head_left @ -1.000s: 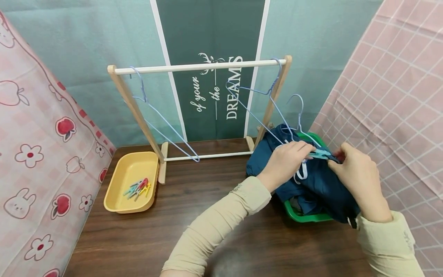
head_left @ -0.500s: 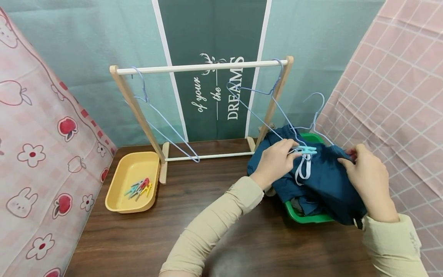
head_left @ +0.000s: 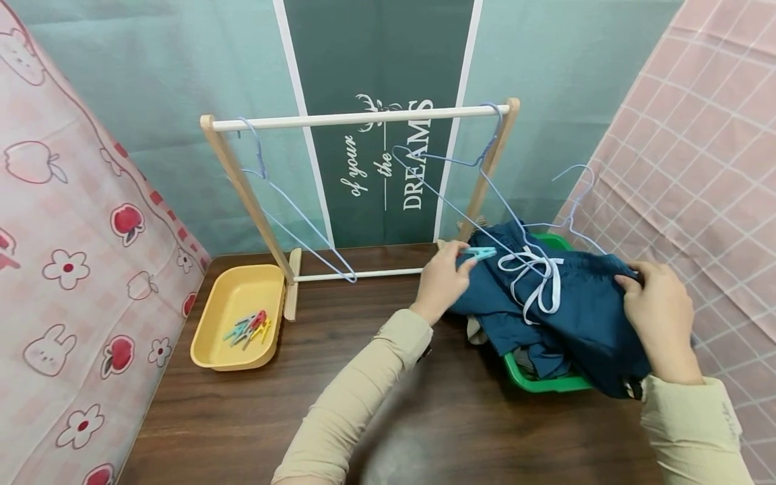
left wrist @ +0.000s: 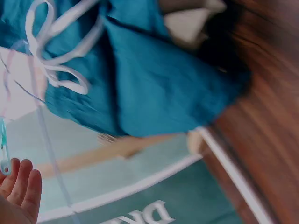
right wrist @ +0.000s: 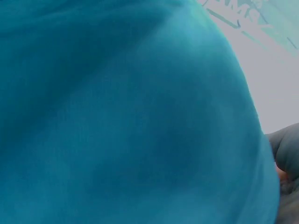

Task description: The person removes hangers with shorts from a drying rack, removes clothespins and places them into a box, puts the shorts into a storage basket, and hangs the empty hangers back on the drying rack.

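Note:
My left hand pinches a light blue clothespin near the left side of the dark blue shorts; the clothespin is apart from the waistband. In the left wrist view, this clothespin is partly cut off at the edge. My right hand grips the right end of the shorts' waistband. A blue wire hanger rises behind the waistband, its hook up and its lower part hidden by cloth. White drawstrings hang at the front. Blue cloth fills most of the right wrist view.
Beneath the shorts stands a green basket with more clothes. A wooden rack carries one hanger at the left and another at the right, which overlaps the shorts in view. Several clothespins lie in a yellow tray.
My left hand has moved left with the clothespin, away from the right waistband corner and past the drawstrings. The right hand, hanger and waistband have shifted right, spreading the shorts.

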`<state>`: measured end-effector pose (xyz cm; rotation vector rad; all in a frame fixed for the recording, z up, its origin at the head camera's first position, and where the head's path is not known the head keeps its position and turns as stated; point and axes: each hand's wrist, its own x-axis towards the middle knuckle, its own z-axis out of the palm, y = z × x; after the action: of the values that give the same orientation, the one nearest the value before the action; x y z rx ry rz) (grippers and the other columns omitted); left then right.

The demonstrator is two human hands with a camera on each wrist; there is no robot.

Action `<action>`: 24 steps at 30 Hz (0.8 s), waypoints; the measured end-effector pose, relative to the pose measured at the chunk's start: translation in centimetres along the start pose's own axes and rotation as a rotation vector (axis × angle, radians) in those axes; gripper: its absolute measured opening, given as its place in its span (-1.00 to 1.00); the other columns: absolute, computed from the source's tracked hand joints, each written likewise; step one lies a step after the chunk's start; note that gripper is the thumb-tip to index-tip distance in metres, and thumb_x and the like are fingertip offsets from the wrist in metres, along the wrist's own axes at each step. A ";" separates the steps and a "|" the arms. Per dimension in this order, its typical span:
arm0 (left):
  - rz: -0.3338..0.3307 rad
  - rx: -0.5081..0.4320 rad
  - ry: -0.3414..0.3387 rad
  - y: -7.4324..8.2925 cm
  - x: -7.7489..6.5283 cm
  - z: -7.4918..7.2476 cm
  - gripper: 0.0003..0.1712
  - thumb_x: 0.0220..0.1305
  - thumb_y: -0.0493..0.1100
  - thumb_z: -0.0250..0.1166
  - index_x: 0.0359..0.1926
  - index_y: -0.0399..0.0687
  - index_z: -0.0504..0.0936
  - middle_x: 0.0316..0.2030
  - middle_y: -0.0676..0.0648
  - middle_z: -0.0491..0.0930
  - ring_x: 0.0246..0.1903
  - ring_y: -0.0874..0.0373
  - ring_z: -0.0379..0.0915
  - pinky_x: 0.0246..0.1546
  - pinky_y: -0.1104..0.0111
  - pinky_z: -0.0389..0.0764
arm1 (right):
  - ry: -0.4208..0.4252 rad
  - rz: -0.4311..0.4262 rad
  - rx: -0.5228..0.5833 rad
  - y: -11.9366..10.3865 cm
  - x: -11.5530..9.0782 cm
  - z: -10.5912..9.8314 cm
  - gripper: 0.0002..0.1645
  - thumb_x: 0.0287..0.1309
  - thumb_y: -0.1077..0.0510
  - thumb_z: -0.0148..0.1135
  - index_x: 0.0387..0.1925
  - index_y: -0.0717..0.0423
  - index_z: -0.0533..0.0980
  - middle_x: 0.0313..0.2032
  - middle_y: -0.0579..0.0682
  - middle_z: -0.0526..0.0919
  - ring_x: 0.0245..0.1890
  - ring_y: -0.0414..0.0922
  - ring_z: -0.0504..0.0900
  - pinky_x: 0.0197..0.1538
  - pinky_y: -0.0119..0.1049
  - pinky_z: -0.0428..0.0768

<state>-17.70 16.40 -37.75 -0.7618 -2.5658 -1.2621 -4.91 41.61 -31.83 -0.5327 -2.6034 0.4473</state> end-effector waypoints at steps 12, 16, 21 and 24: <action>-0.312 0.127 0.146 -10.9 -0.9 -2.2 -0.65 0.36 -0.05 0.15 0.11 -0.05 0.49 0.03 -0.09 0.56 -0.08 -0.03 0.60 -0.18 0.09 0.61 | -0.043 0.085 -0.004 1.2 0.7 0.6 -0.56 0.35 0.18 -0.03 0.13 0.38 0.43 0.06 0.53 0.45 -0.01 0.53 0.36 0.02 0.35 0.30; -0.413 0.125 0.228 -14.1 -2.0 -3.8 -0.63 0.33 -0.07 0.18 0.09 -0.09 0.49 0.00 -0.15 0.58 -0.05 -0.12 0.58 -0.11 0.02 0.58 | -0.069 0.109 -0.011 1.5 1.0 0.6 -0.53 0.36 0.15 -0.05 0.17 0.38 0.40 0.08 0.54 0.43 0.00 0.53 0.34 0.04 0.34 0.29; -0.541 0.139 0.325 -17.4 -3.6 -5.6 -0.65 0.27 -0.15 0.17 0.05 -0.18 0.51 -0.08 -0.22 0.58 -0.08 -0.19 0.58 -0.13 -0.06 0.57 | -0.106 0.127 -0.022 2.0 1.4 0.6 -0.50 0.37 0.12 -0.07 0.21 0.36 0.36 0.12 0.55 0.38 0.02 0.55 0.30 0.06 0.35 0.26; -0.599 0.184 0.368 -19.3 -4.5 -6.6 -0.65 0.30 -0.14 0.14 0.06 -0.20 0.49 -0.05 -0.22 0.57 -0.04 -0.20 0.55 -0.13 -0.08 0.57 | -0.113 0.132 -0.025 2.1 1.5 0.6 -0.49 0.37 0.11 -0.06 0.22 0.35 0.35 0.12 0.56 0.36 0.02 0.56 0.28 0.06 0.35 0.26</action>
<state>-24.30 -0.19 -48.53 0.2826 -2.6129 -1.1336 -5.81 43.96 -32.58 -0.7097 -2.6952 0.5010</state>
